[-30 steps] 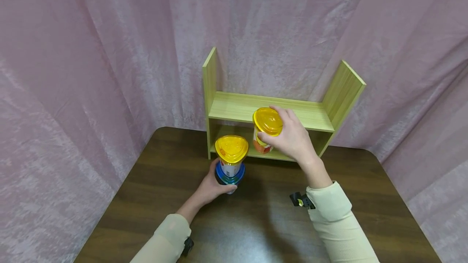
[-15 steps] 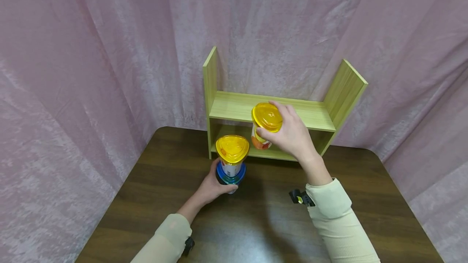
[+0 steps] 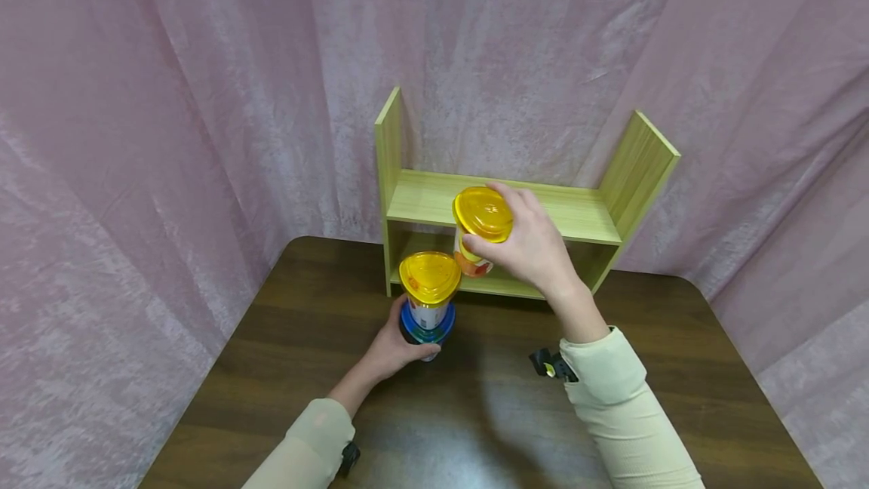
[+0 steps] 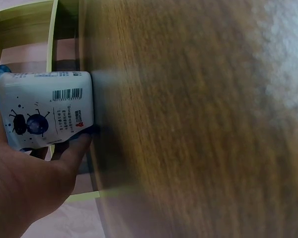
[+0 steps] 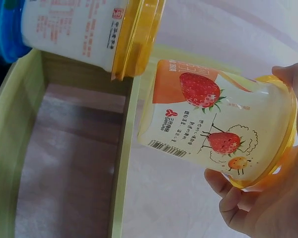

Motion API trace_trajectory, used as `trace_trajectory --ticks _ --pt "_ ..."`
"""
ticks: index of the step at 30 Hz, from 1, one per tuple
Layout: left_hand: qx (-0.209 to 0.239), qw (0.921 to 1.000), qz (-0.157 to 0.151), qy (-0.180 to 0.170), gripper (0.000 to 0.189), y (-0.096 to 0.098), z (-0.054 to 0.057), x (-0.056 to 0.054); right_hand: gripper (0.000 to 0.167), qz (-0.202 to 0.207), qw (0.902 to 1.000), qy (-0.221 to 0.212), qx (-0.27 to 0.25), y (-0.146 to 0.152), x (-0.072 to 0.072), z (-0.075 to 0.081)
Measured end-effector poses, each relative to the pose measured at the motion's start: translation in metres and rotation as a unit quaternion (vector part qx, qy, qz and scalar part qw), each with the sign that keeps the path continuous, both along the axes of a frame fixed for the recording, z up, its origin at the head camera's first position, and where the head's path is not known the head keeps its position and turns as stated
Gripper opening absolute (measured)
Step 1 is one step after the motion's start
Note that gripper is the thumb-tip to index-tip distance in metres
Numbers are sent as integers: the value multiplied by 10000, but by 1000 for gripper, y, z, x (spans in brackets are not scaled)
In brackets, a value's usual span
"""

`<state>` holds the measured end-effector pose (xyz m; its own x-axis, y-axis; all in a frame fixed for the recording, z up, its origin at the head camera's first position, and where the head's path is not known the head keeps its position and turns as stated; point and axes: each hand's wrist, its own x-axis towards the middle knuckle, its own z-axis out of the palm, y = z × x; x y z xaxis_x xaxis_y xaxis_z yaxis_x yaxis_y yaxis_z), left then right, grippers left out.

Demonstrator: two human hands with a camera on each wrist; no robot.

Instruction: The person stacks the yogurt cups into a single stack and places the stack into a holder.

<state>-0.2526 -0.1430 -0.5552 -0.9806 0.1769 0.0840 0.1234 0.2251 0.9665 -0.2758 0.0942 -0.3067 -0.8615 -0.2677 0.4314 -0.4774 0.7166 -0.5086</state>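
Two lidded yogurt cups stand stacked on the table. The lower cup [image 4: 44, 109] is white with a blueberry drawing and a blue lid, and my left hand [image 3: 390, 347] grips it from the left. On top of it sits a cup with a yellow lid [image 3: 430, 278], its base resting on the blue lid. My right hand [image 3: 535, 249] holds another yellow-lidded yogurt cup [image 5: 208, 124], printed with strawberries, around its lid. This cup is in the air, slightly tilted, behind and right of the stack's top; its bottom overlaps the upper cup's lid edge in the head view.
A light wooden shelf [image 3: 434, 198] with two levels and tall side panels stands at the back of the dark wooden table [image 3: 326, 270], right behind the stack. Pink curtains [image 3: 516, 44] hang behind and on both sides.
My right hand has raised its cup a little and moved it left, toward the top of the stack. The left hand and the two stacked cups have stayed in place.
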Motion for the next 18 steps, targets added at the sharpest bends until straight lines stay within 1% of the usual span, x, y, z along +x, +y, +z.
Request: trace_trajectory --ticks 4,11,18 --pt "-23 10000 -4 -16 109 0 0 0 83 77 10000 43 -14 -6 1 1" --pt "-110 9998 81 -122 108 0 3 1 83 265 9995 178 21 -19 2 2" --pt "-222 9997 26 -67 108 -2 2 2 83 388 9991 176 65 -30 4 2"
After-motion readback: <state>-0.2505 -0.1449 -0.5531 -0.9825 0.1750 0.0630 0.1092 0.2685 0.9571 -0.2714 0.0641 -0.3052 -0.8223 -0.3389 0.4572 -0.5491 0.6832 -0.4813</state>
